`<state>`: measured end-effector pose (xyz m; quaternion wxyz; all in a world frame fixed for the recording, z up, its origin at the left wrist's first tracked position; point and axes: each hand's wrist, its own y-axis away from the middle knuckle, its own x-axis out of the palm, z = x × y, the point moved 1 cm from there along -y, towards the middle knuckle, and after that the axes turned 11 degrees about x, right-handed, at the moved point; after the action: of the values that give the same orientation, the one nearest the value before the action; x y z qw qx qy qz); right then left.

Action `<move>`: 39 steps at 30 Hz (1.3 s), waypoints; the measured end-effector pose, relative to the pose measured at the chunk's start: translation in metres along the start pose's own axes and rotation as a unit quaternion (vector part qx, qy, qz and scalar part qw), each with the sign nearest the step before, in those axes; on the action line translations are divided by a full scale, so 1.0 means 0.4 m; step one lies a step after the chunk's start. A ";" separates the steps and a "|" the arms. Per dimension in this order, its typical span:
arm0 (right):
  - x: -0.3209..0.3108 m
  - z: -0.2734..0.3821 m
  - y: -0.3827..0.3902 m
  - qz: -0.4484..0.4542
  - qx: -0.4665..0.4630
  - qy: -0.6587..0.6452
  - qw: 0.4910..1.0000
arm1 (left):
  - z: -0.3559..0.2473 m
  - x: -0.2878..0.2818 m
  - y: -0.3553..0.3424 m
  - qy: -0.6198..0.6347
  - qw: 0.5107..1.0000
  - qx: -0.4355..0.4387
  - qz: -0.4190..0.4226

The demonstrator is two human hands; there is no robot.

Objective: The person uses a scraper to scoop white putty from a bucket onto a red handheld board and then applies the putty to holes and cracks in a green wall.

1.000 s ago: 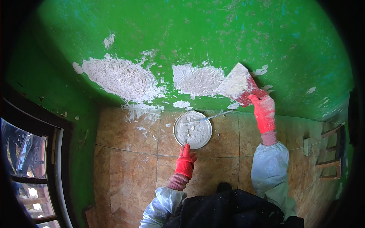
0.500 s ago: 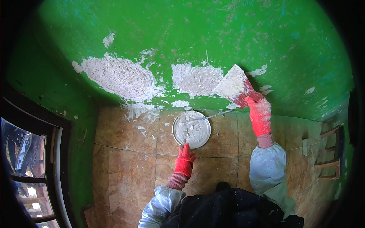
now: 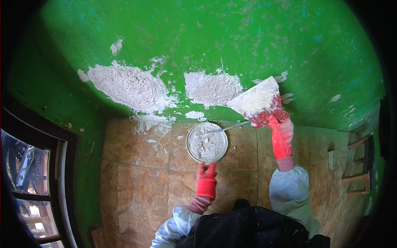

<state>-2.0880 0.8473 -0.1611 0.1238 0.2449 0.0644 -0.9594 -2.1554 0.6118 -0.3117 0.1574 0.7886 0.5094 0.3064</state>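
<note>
My right hand (image 3: pixel 281 133), in a red glove, grips a wide red putty knife (image 3: pixel 264 116) whose blade is coated with white plaster. The blade is tilted, its left corner close to the lower right of the middle plaster patch (image 3: pixel 213 88) on the green wall; whether it touches cannot be made out. Below, a round tub (image 3: pixel 191 155) of white plaster stands on the floor, with a thin whitish stick (image 3: pixel 231 126) leaning out over its right rim. At the tub's near rim, my left hand (image 3: pixel 206 182), also red-gloved and slightly blurred, is empty with fingers apart.
A larger rough plaster patch (image 3: pixel 128 87) covers the wall at left, with smears around it. Brown floor tiles (image 3: pixel 136 182) carry white spatters. A dark-framed window (image 3: pixel 53 165) is at the left; a wooden frame (image 3: pixel 359 165) leans at the far right.
The putty knife has moved down and turned, its blade now more level. My left hand has drawn back slightly toward me, its fingers lower beside the tub's rim.
</note>
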 end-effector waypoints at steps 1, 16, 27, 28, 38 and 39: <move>0.004 -0.005 0.024 0.002 0.058 -0.067 0.996 | 0.014 0.017 0.009 -0.058 0.995 0.029 0.075; 0.082 -0.100 0.248 0.241 0.360 -0.352 0.829 | -0.094 0.208 0.092 -0.010 0.996 0.071 0.044; 0.072 -0.095 0.226 0.014 0.021 -0.025 0.999 | -0.161 0.193 0.074 -0.002 0.997 0.069 -0.023; 0.067 -0.067 0.214 -0.030 -0.044 0.079 0.995 | -0.168 0.192 0.074 0.005 0.997 0.070 -0.021; 0.079 -0.066 0.117 0.173 -0.125 -0.062 0.975 | -0.194 0.278 0.095 0.034 0.982 0.131 0.129; 0.080 -0.072 0.094 0.151 -0.115 -0.061 0.980 | -0.179 0.260 0.086 0.018 0.982 0.094 0.161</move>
<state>-2.0918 0.8099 -0.2040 0.2982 0.1769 0.1290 -0.9291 -2.1467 0.6858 -0.2041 0.0222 0.8658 0.4049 0.2931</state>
